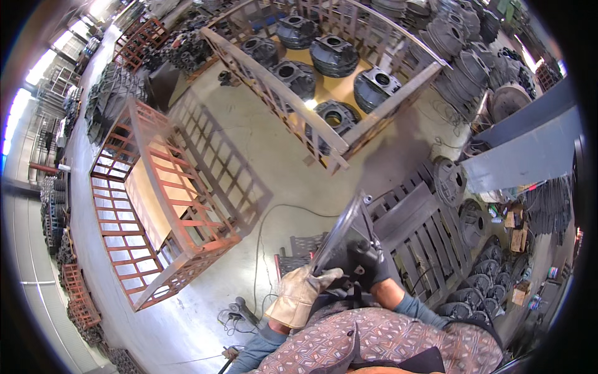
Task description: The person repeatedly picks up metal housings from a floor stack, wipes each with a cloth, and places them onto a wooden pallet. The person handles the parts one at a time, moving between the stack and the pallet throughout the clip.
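The left hand [300, 292], in a pale leather glove, is closed on the lower edge of a dark metal casting [340, 238], its thumb laid along the near side. By the right hand [369, 265], in a black glove, the casting seems to be gripped from the right; the separate fingers cannot be made out against the dark metal. The piece is held tilted, in front of the body.

Just beyond it, a slatted dark pallet [408, 218] is seen on the floor, with ribbed round castings [450, 181] at its right side and rows of dark parts [486, 274] lower down. Farther out, several castings [333, 56] have been set upright inside a railed crate [389, 118]; at the left, an orange rack [177, 199] is seen.

The handling is judged to be midway: the held piece has been lifted, but its setting down is left.
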A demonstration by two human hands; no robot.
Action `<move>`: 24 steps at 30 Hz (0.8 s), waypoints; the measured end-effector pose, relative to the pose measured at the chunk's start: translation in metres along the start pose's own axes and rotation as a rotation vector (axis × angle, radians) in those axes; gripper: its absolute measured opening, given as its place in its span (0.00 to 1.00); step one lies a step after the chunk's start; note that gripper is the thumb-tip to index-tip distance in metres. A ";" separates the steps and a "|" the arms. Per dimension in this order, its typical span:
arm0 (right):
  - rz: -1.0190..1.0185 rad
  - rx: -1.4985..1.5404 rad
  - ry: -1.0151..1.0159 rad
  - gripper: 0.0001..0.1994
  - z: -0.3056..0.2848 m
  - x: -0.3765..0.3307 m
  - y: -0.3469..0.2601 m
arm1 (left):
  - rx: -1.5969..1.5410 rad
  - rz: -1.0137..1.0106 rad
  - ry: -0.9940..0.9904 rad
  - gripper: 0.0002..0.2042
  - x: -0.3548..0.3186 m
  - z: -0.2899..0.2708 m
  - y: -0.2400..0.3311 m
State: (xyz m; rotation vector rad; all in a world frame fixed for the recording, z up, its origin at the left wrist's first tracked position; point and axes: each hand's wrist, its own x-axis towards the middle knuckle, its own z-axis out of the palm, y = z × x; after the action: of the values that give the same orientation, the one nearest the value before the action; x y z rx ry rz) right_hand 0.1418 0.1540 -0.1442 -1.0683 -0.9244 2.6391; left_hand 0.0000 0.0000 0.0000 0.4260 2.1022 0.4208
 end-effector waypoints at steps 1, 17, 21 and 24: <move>0.132 0.027 0.005 0.22 0.002 0.003 -0.018 | -0.117 0.004 0.083 0.32 -0.003 0.002 0.001; 0.405 0.359 -0.183 0.30 0.251 0.323 -0.090 | -0.256 -0.095 0.340 0.35 0.236 -0.248 -0.073; 0.286 0.426 -0.081 0.30 0.285 0.359 -0.141 | -0.190 -0.118 0.185 0.34 0.271 -0.322 -0.025; 0.148 0.489 -0.001 0.29 0.288 0.378 -0.171 | -0.177 0.003 0.141 0.31 0.285 -0.382 0.024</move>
State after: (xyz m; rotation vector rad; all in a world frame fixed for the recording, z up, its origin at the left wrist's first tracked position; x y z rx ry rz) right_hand -0.3449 0.2819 -0.1019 -1.0351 -0.1760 2.7621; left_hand -0.4669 0.0996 0.0017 0.3037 2.1774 0.6492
